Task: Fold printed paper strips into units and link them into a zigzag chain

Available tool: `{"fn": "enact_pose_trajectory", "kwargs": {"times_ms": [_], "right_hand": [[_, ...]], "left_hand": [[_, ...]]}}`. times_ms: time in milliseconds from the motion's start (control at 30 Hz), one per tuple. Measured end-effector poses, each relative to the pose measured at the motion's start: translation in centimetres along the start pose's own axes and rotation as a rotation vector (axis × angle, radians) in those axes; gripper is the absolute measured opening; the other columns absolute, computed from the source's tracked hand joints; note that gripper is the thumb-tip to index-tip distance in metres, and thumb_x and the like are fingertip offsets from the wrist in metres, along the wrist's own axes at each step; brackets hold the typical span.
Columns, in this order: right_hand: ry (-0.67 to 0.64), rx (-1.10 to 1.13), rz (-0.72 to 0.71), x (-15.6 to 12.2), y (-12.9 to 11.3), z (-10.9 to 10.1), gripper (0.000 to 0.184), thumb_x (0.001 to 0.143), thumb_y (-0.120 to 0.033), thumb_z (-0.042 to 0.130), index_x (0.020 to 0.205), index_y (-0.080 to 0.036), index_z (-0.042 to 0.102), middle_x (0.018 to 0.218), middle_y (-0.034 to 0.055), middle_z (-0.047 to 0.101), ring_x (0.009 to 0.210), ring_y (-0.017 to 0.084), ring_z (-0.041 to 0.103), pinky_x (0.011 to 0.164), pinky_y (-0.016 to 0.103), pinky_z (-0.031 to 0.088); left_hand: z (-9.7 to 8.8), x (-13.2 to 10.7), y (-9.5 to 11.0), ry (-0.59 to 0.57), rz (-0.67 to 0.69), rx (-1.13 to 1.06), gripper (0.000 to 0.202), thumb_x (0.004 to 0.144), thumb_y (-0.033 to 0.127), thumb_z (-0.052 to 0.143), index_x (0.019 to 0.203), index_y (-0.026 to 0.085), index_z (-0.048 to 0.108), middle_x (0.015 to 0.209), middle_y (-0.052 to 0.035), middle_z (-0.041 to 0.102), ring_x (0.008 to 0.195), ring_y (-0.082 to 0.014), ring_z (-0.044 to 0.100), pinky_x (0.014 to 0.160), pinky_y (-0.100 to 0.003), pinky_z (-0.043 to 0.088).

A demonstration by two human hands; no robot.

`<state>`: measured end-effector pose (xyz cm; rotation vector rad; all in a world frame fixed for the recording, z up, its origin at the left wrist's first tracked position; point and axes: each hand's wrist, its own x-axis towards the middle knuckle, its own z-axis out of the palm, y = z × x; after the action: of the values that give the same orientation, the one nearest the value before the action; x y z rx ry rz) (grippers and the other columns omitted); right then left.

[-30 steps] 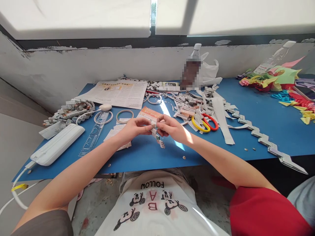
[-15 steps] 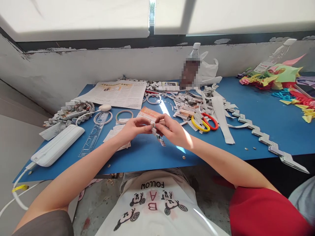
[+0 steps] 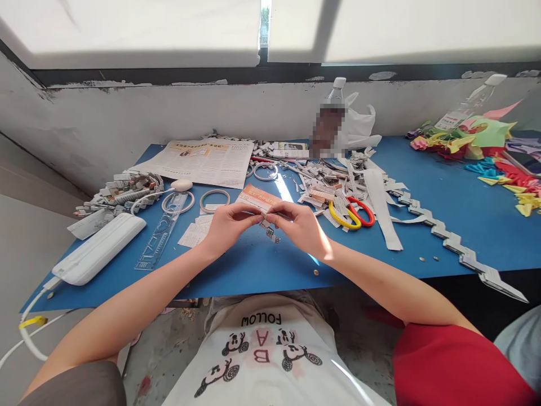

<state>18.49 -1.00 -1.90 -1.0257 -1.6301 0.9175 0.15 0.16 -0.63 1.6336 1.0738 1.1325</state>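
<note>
Both hands meet just above the blue counter [image 3: 253,265]: the left hand [image 3: 230,225] and right hand [image 3: 298,225] each pinch an end of a small folded newspaper strip [image 3: 270,230], keeping it taut between the fingertips. Scissors [image 3: 350,211] lie just right, within reach.

This is a makeshift paper-craft workroom. A blue counter [image 3: 465,220] stands against a scuffed, peeling white wall [image 3: 127,118] below a window, over a bare concrete floor. The counter carries cut newspaper strips [image 3: 376,197], a spread newspaper [image 3: 198,160], scissors [image 3: 350,211], a clear ruler [image 3: 160,237], tape rings [image 3: 214,198] and bright folded paper pieces [image 3: 482,141].
</note>
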Motion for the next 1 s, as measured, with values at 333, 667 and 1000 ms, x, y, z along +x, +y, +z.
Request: {"fn": "enact_pose_trajectory", "kwargs": {"times_ms": [333,667,1000], "right_hand": [[0.02,0.101,-0.055,-0.1,0.1,0.4,0.017,0.08,-0.033,0.069,0.091,-0.022,0.076,0.096,0.0058,0.067,0.083,0.018,0.064,0.07,0.032,0.054],[-0.024,0.107,-0.089,0.3,0.3,-0.2,0.012,0.079,-0.032,0.071,0.082,-0.021,0.076,0.089,0.0052,0.067,0.083,0.018,0.063,0.072,0.033,0.053],[-0.136,0.128,0.024,0.7,0.4,-0.7,0.02,0.084,-0.035,0.063,0.094,-0.018,0.067,0.09,0.005,0.068,0.076,0.015,0.063,0.067,0.031,0.054]], "left_hand": [[0.4,-0.2,-0.5,0.166,0.096,-0.016,0.014,0.066,0.03,0.081,0.075,0.02,0.076,0.083,-0.0033,0.075,0.079,-0.0201,0.07,0.077,-0.032,0.059],[0.3,-0.5,-0.3,0.062,0.142,-0.034,0.014,0.066,0.032,0.081,0.072,0.02,0.076,0.083,-0.0039,0.075,0.079,-0.0196,0.07,0.077,-0.032,0.059],[0.1,-0.3,0.3,0.059,0.003,-0.013,0.022,0.065,0.035,0.082,0.078,0.018,0.075,0.084,-0.0044,0.076,0.08,-0.022,0.072,0.08,-0.033,0.059]]}}
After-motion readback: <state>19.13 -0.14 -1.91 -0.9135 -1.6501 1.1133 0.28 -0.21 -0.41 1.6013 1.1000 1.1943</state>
